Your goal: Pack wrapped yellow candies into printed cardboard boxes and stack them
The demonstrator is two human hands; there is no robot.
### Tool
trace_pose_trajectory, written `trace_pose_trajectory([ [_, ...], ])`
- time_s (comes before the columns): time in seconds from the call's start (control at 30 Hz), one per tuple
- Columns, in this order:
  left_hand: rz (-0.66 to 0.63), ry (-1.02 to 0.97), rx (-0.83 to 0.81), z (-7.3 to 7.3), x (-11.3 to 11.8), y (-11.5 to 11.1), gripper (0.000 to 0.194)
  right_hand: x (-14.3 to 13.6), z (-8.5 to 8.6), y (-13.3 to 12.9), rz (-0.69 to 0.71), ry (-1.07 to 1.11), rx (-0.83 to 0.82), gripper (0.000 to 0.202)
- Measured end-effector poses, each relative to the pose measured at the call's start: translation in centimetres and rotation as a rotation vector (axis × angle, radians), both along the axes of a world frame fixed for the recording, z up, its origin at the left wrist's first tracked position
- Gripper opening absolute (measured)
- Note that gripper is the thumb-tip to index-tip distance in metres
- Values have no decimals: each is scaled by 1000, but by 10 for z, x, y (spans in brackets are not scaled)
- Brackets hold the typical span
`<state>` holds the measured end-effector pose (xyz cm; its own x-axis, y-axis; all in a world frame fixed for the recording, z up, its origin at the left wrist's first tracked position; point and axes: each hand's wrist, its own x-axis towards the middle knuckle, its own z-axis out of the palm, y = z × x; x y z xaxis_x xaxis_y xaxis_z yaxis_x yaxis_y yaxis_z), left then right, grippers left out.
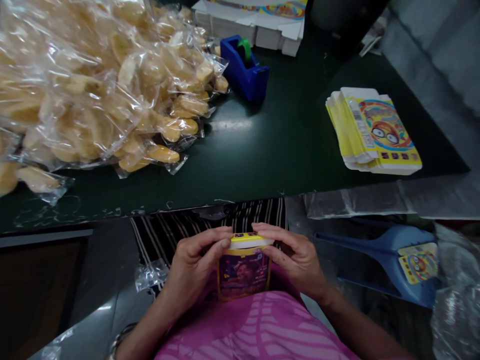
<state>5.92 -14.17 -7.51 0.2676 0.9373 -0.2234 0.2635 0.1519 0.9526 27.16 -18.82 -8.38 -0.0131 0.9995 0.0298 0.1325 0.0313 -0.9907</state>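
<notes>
Between my two hands, just below the table's front edge, is a small printed carton (244, 275) with a dark purple picture on its broad side and a yellow flap at the top. My left hand (198, 260) pinches the upper left corner between thumb and fingers. At the opposite upper corner, my right hand (294, 255) grips it the same way. The carton stands roughly upright against the pink shirt (255, 330). Its top flap looks partly folded over, with a white edge showing. Whatever may be inside the carton is hidden.
Clear-bagged, pale yellow pieces (93, 100) heap up on the dark green table (270, 165). Behind sit a blue tape dispenser (243, 70) and stacked white cartons (255, 27). Flat yellow cartons (375, 130) lie at right. A blue plastic stool (386, 250) stands lower right.
</notes>
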Motion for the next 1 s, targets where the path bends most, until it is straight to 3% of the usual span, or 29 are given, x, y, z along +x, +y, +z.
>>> trace_pose_trajectory([
  [0.13,55,81,228,-11,5,-16,21,-2,-7,-5,-44,-22,-2,23],
  [0.23,6,118,298,-9,5,-7,18,-4,-8,0,-36,-43,-16,22],
  [0.4,-369,95,100,9,5,31,17,-2,-3,8,58,-64,-46,26],
  [0.5,-483,50,46,16,5,43,22,0,0,9,75,22,-101,36],
  [0.63,-481,50,82,18,3,43,21,1,0,9,84,174,-144,35],
  [0.8,-402,-26,29,19,-3,40,14,1,6,14,120,237,-234,12],
  [1.0,-432,19,48,16,-14,33,17,-9,4,9,97,42,-58,19],
])
